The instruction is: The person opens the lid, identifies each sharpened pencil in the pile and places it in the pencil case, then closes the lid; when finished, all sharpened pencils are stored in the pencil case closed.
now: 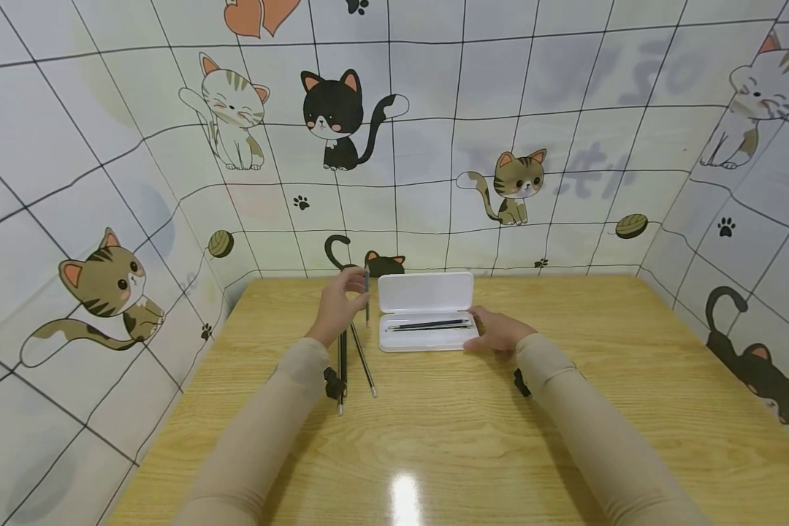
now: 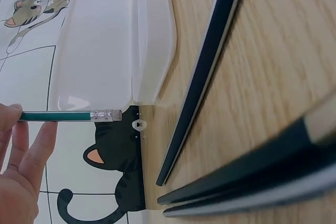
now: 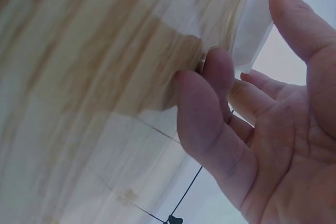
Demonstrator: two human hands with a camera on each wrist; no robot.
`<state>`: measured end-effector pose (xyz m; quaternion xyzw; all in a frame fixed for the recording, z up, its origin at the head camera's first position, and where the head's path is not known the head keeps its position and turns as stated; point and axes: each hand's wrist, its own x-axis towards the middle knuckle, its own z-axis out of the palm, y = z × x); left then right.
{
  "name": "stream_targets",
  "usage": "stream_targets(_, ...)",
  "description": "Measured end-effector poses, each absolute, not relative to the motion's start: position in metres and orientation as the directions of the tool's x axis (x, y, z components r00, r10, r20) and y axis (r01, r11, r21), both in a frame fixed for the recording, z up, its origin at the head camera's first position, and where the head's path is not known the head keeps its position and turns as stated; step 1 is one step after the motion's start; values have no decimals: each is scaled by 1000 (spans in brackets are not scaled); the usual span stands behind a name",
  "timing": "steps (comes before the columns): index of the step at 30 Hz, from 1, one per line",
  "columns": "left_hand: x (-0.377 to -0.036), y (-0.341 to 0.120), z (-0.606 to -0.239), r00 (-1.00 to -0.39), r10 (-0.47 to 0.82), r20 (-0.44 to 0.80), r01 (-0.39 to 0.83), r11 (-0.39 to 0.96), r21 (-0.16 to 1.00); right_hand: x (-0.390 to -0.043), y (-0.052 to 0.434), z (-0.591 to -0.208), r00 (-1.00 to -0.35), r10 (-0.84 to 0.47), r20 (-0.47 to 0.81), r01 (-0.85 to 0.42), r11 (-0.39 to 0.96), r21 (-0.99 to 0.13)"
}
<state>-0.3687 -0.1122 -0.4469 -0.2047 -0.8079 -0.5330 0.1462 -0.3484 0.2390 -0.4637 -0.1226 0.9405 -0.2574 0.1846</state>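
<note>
While pinching the green pencil point(image 1: 367, 296) between thumb and fingertips of the left hand point(image 1: 337, 301), hold it clear of the worktop point(image 1: 565, 409), just off the 9 o'clock end of the open white case point(image 1: 424, 292), eraser end free of the fingers. Turn it level and parallel to the two dark pencils point(image 1: 429, 325) already lying lengthwise in the tray before lowering. Aim for the bare strip at the tray's 6 o'clock side rather than on top of that pair. Brace the case with the right hand point(image 1: 500, 332), now resting flat with relaxed fingers against its 3 o'clock end, gripping nothing. Press lightly; probably a slippery shell on glossy wood. Mind the raised lid at 12 o'clock. Steer clear of the loose pencils point(image 1: 361, 361) strewn at 7 o'clock of the case, under the left wrist.
</note>
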Motion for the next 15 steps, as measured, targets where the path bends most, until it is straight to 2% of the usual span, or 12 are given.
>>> stream_targets(15,-382,-97,-455,-867,185,462,497,353,793,-348,241,-464,-900,-322,-294,-127,839,-530)
